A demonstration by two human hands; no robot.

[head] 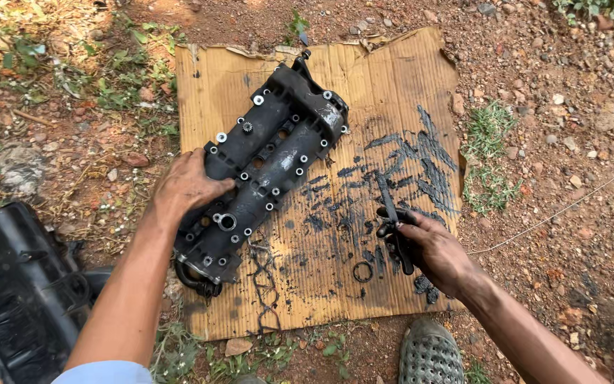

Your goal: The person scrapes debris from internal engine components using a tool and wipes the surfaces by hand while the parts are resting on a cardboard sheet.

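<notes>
A long black engine valve cover [264, 167] with several silver bolt sleeves lies diagonally on a sheet of oil-stained cardboard [335, 71]. My left hand [187, 186] rests flat on its left edge, near the lower half. My right hand [436, 250] is closed around a thin dark tool or strip [391, 213] that points up and away, over the right part of the cardboard. A thin black gasket strip [264, 281] lies loose below the cover, and a small black ring [362, 272] lies left of my right hand.
A large black plastic part [15, 291] sits on the ground at the lower left. Red gravelly soil with grass tufts [488, 153] surrounds the cardboard. The grey toe of a perforated shoe [429, 352] shows at the bottom edge.
</notes>
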